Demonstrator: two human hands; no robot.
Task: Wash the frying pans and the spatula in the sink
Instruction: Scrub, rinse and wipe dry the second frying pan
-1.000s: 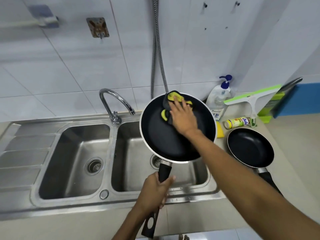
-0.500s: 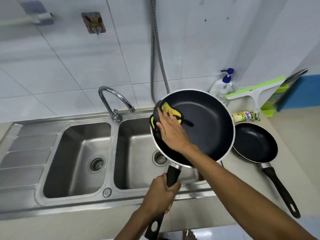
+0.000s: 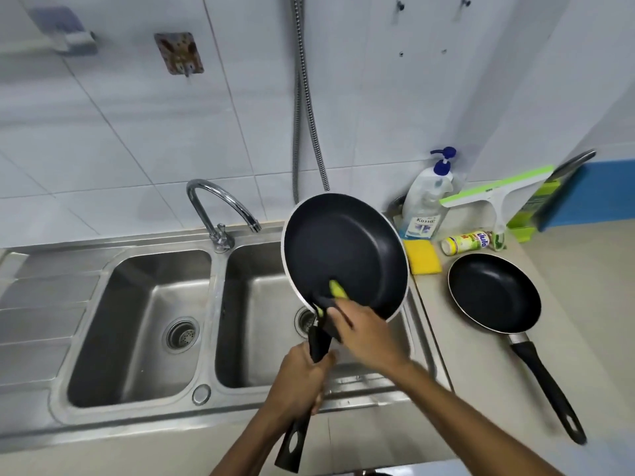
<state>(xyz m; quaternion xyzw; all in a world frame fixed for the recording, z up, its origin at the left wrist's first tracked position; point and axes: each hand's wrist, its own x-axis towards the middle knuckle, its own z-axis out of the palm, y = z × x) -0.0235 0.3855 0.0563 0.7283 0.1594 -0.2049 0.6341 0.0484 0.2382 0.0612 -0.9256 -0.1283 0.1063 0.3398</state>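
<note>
Presently, the double stainless sink (image 3: 213, 286) sits sunk in the worktop (image 3: 464, 372); its steel is smooth and hard, and likely slick when wet.

Item one, the large frying pan (image 3: 347, 249), is held tilted over the right basin, clear of the steel, with its inner face toward the camera. It is round and shallow, with a dark non-stick lining and a pale rim. I judge it rigid, moderately heavy and weighted to the front, so the long black handle (image 3: 319, 341) is the proper hold. The coating would probably mark under hard abrasion and turn slippery once soapy.

Item two, the small frying pan (image 3: 494, 292), is of the same build. It lies flat near the worktop's right edge, handle toward the front edge, untouched. It looks lighter; one hand at the handle should manage it.

The left hand (image 3: 299, 383) has its fingers wrapped tight round the large pan's handle, just below the bowl. The right hand (image 3: 367, 334) has its fingers bunched on a scouring pad (image 3: 338, 289), dark with a yellow-green side, pressed to the lining at the near rim. The pad appears soft and compressible, but it is blurred, so its make-up is uncertain.
</note>
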